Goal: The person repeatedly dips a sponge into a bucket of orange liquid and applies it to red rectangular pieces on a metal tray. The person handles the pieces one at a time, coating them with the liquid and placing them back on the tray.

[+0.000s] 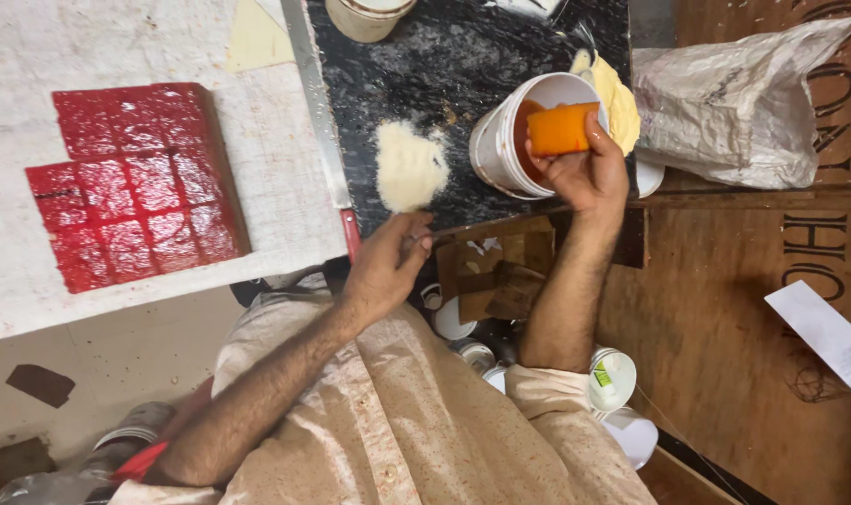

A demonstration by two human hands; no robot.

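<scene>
Far off to the left of my left hand (388,271) the red slab of scored squares (135,187) lies on the white board (32,56), well apart from what I am doing, and I want no powder drifting that way. A long metal straightedge (315,103) runs between that board and the dark table (444,56).

My left hand is pinched together at the fingertips, right at the near edge of the pale powder heap (409,166) just beyond it. I cannot tell whether any powder is caught in the pinch. To do this well I judge a small pinch is better than a scoop, taken from the heap's edge so the pile stays together on the table.

To the right of that hand, my right hand (584,168) is clamped on the orange block (563,128), thumb on one side and fingers on the other, holding it over the mouth of the white bucket (505,150), which is tilted toward me with orange stain inside. I should keep the block square over the opening so anything falling off it lands in the bucket.

Beyond my right hand a yellow cloth (620,103) lies beside the bucket, and farther right a crumpled woven sack (734,103).
</scene>
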